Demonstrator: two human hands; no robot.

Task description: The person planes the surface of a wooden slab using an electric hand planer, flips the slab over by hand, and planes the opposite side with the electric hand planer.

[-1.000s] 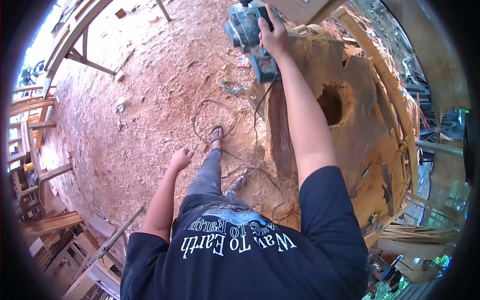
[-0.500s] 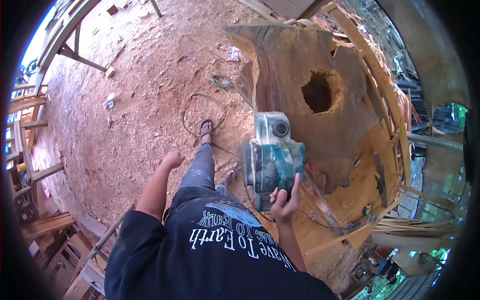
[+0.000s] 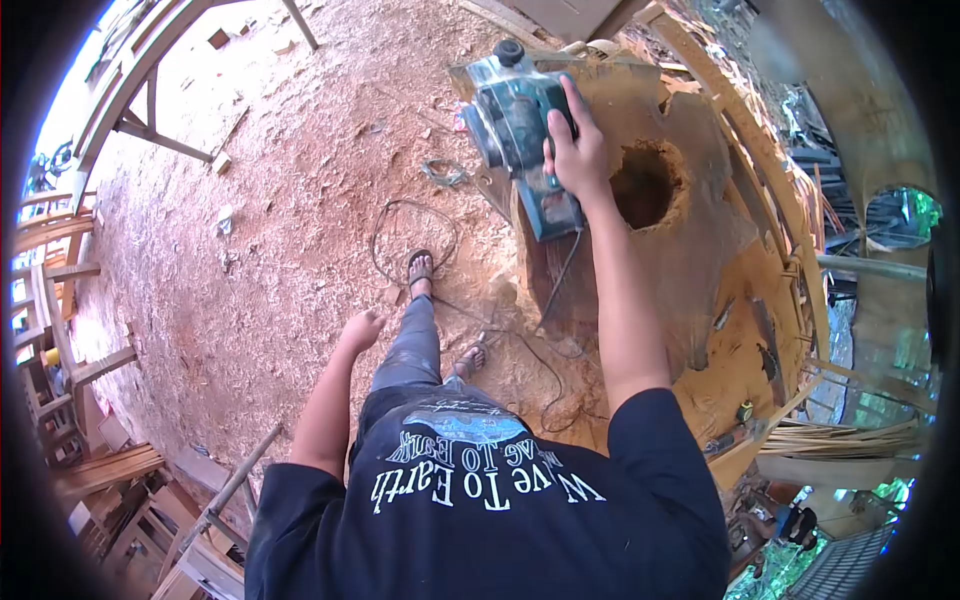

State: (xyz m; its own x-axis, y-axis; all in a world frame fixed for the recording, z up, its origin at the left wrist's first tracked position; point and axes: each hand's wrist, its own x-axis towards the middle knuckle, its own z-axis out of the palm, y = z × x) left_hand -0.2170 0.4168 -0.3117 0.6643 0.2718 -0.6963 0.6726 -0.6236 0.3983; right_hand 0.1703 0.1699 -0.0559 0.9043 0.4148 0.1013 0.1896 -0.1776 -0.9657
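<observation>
Right grip (image 3: 578, 160) is clamped on a teal power planer (image 3: 515, 115) over the edge of that big holed wood slab (image 3: 650, 280), can't tell if they're touching, while the left grip (image 3: 362, 331) hangs curled closed.

Left of the slab (image 3: 690, 275), the dirt floor (image 3: 270, 230) leaves the left hand (image 3: 362, 330) wide room to swing. At the slab's far-left corner, the electric planer (image 3: 515, 120) in the right hand (image 3: 578, 165) blocks passage. Its cord (image 3: 567, 270) hangs across the slab's left edge, a snag for anything crossing there. A hand could pass over the slab's right part, until the curved timber (image 3: 745, 125) bordering it bars the way.
</observation>
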